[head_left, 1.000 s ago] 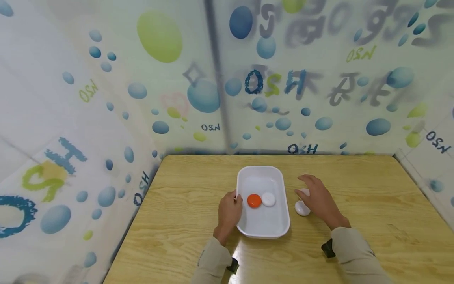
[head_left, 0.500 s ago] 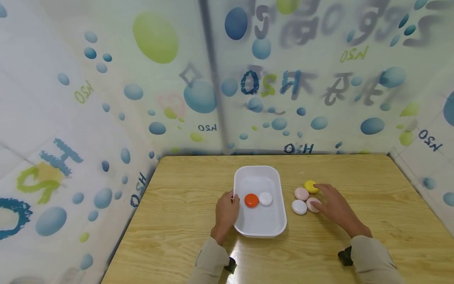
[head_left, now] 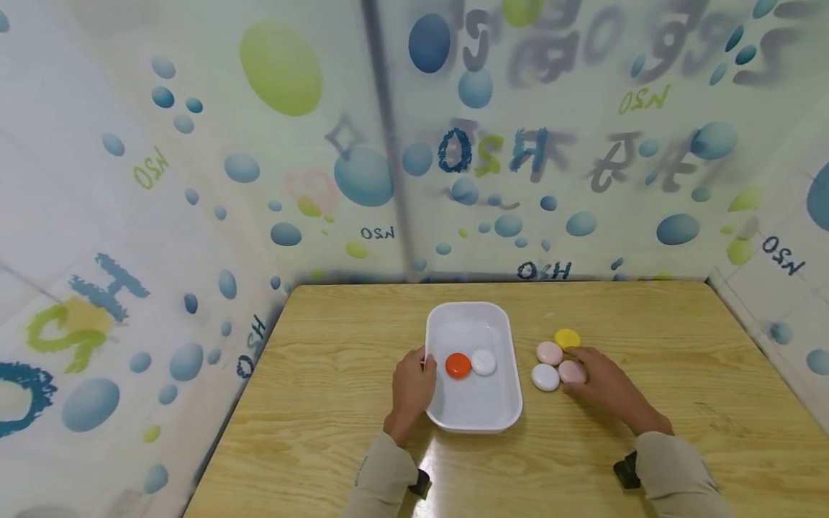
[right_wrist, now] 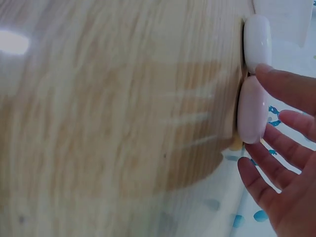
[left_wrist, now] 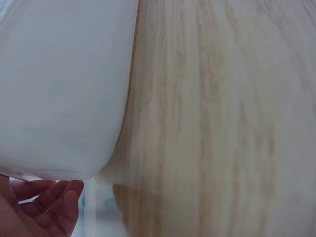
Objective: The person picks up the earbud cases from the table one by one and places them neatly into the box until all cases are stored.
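A Grip Held on Each Side

A wall printed with blue and green spots was seen behind a wooden table. A white tray was placed near the middle of that table. Beige sleeves were worn. The tray's left rim was clasped by the left hand, its fingers bent round it. By the right hand, the right pink disc was held in a narrow pinch between thumb and fingers, while it lay on the table to the right of the tray. Near it were grouped the left pink disc, the outer white disc and, farther back, a yellow disc. Inside the tray, an orange disc and the inner white disc were set side by side.
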{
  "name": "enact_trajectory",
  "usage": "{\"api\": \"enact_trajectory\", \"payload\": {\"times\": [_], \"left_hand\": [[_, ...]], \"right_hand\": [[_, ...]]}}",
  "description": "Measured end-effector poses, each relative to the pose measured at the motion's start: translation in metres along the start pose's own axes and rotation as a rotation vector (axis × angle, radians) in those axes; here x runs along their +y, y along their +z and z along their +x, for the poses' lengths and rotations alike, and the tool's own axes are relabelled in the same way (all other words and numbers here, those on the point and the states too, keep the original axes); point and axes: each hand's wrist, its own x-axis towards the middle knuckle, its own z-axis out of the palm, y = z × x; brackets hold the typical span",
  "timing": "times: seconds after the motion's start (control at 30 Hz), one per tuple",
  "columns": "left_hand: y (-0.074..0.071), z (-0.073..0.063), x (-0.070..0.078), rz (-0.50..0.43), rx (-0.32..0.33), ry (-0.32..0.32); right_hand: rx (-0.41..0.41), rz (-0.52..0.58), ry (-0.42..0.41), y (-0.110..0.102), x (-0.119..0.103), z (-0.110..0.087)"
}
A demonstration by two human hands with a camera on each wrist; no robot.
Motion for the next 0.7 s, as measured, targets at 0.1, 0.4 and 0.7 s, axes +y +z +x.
{"api": "enact_trajectory", "payload": {"times": [0.1,0.4,0.7], "left_hand": [[0.0003,0.0001,0.0002,0.001,0.002,0.002],[0.0004,0.0,0.001,-0.001,0.003,-0.002],[-0.0008,0.0004,0.0016,0.006,-0.005,-0.006]], "right_hand": [[0.005,0.011,-0.007,0.0033,0.0023,0.0017],[0.023,-0.044,-0.026,0.0063,0.0009,0.0054],[0.028,-0.044,-0.01,0.0037,-0.003,0.0054]]}}
